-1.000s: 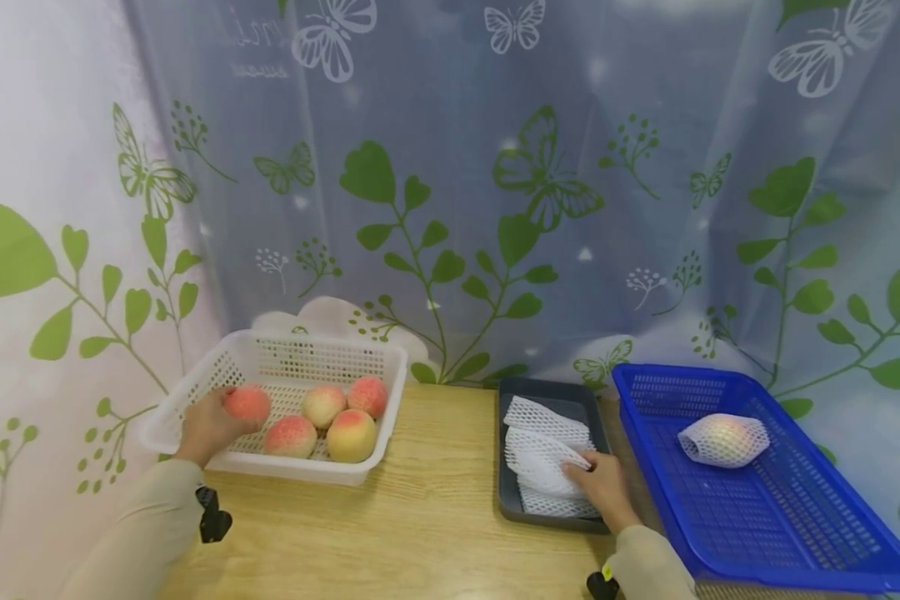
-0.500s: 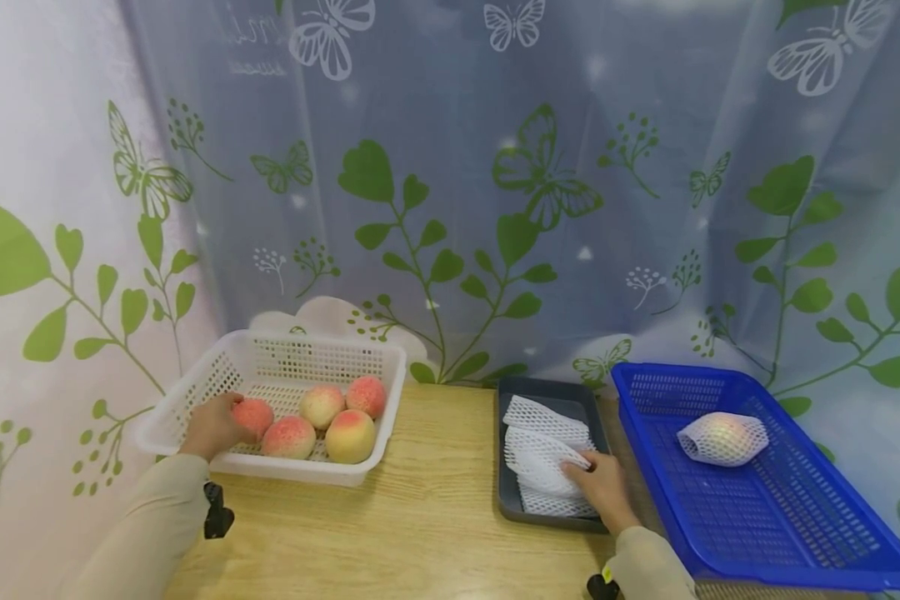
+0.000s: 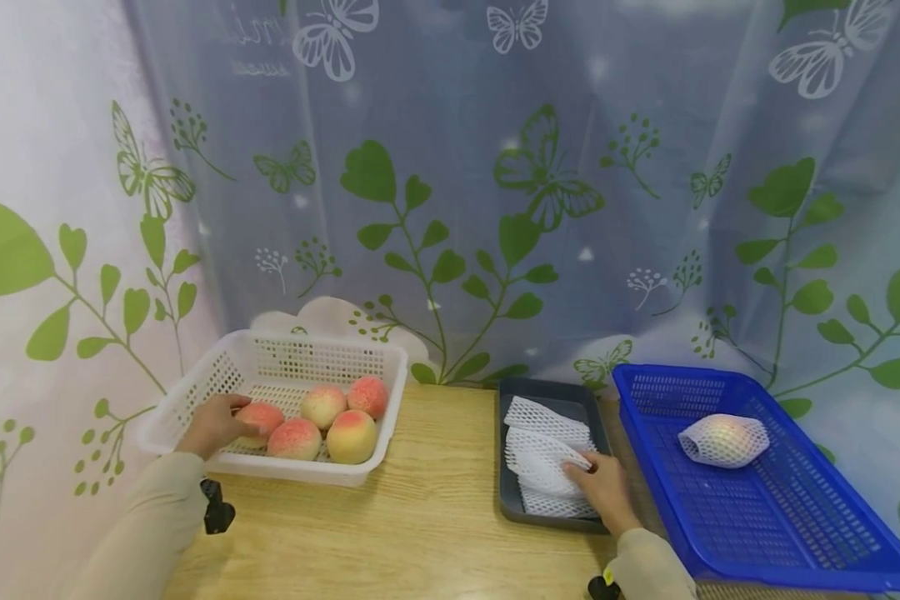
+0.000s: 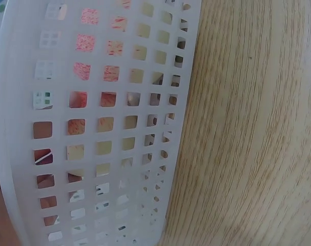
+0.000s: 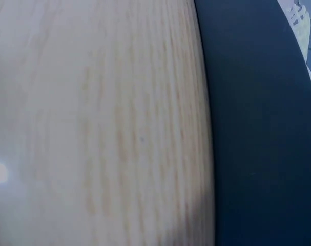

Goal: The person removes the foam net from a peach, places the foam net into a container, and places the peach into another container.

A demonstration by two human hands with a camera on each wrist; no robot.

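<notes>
My left hand (image 3: 213, 425) reaches into the white plastic basket (image 3: 288, 473) and grips a pink-and-yellow peach (image 3: 261, 418) at its left end. Several more peaches lie beside it, among them a speckled one (image 3: 294, 439) and a yellower one (image 3: 352, 437). The left wrist view shows mostly the basket's wall (image 4: 94, 113), with fruit behind its holes and part of the hand (image 4: 1, 220) at the edge. Over the dark tray (image 3: 512, 507), my right hand (image 3: 607, 492) pinches the edge of a white foam fruit net (image 3: 543, 460). Other nets lie stacked with it.
A blue plastic basket (image 3: 765, 517) stands at the right, holding one peach in a foam net (image 3: 723, 440). Wooden tabletop (image 3: 420, 500) lies between the white basket and the tray. A printed curtain (image 3: 450, 167) hangs behind.
My left hand has lowered the peach slightly rightward beside the others, and the peach has turned to show its yellow side. The right hand stays on the foam net.
</notes>
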